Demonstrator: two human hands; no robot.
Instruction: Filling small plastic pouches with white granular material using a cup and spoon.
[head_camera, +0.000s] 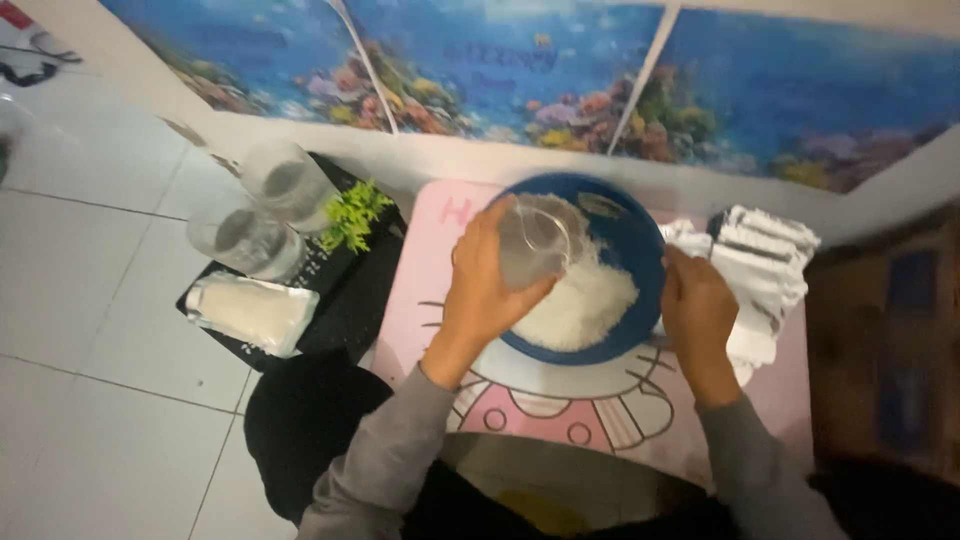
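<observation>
A blue bowl (640, 250) with a heap of white rice (585, 305) stands on a pink cartoon-print table (430, 260). My left hand (485, 290) grips a clear plastic cup (535, 240), tipped on its side over the rice inside the bowl. My right hand (697, 310) rests on the bowl's right rim, fingers curled on it. Both arms wear grey sleeves.
A black tray (350, 300) to the left carries two clear glass jars (265, 210), a small green plant (352, 213) and a white packet (250, 310). A striped white cloth (765, 265) lies right of the bowl. White floor tiles spread left; a wall with a reef picture stands behind.
</observation>
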